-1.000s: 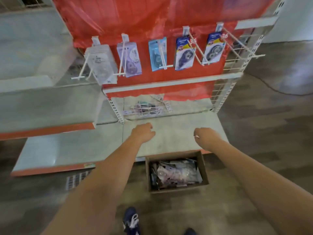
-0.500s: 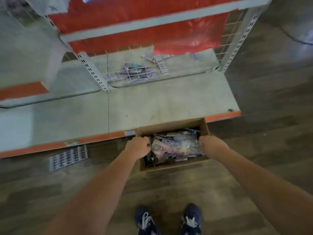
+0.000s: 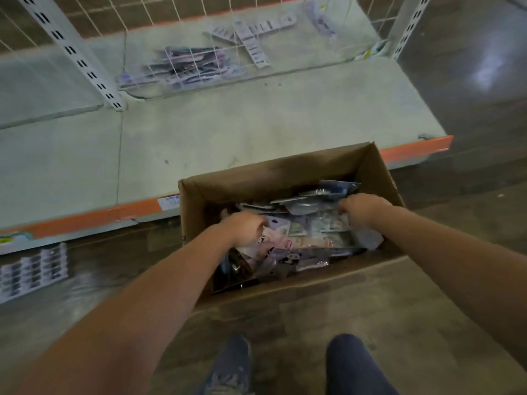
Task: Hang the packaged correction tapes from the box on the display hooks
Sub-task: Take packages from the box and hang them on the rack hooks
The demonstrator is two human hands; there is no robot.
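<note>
Both hands are down inside the open brown cardboard box (image 3: pixel 288 178), which stands on the dark wood-look floor (image 3: pixel 427 309) just in front of the pale grey bottom shelf with an orange front edge (image 3: pixel 228 132). The task's things, a loose heap of flat, clear-and-coloured packaged correction tapes (image 3: pixel 302 238), fill the bottom of the box and lie overlapping at mixed angles, so no single long axis can be read for the pile. The left hand (image 3: pixel 245 226) sits over the left part of the heap, knuckles up and fingers curled downward; whether it has pinched a packet cannot be told, since the fingertips are hidden and the view is blurred. The right hand (image 3: pixel 362 208) is at the far right of the heap, fingers bent down onto the packets there, and its grip is likewise unclear. The packets lie directly beneath and between the two hands, equally close to either. The display hooks are out of view above, so any packet taken must be lifted up and forward, over the box's far wall. More packets (image 3: pixel 182 67) lie behind the white wire grid (image 3: pixel 159 27) at the shelf's back.
</note>
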